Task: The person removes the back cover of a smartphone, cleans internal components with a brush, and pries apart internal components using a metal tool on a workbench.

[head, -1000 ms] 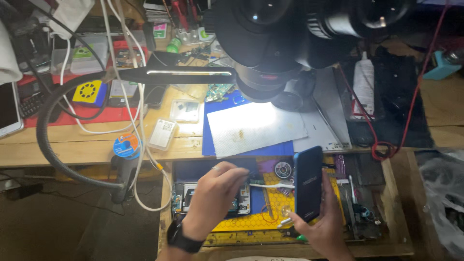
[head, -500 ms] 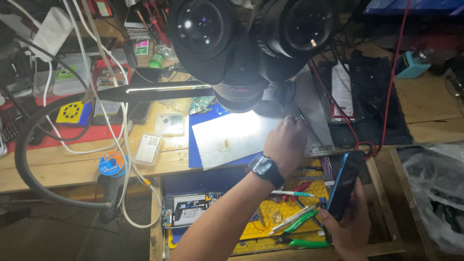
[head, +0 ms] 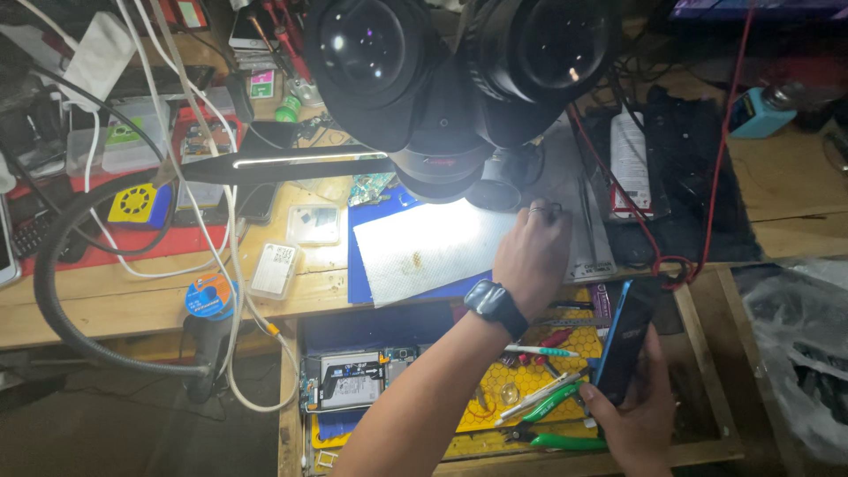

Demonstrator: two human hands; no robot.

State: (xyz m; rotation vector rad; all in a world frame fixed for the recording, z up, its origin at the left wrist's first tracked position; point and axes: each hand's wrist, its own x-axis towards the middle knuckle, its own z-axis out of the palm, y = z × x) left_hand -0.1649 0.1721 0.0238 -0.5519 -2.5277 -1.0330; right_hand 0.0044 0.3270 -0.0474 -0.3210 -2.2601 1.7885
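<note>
the left hand, a black watch on its wrist, reaches over the counter to the far edge of the lit white sheet under the microscope. its fingers curl together beside the thin metal tweezers lying there; whether they pinch anything i cannot tell. the right hand is clamped round one dark phone, held upright on its edge over the open drawer, probably to keep it off the clutter below. the one sheet sits on a blue mat right under the lens, where the light falls. in the drawer lie one opened phone body and two green-handled tools on a yellow mat. one solder spool rests near the counter's edge.
</note>
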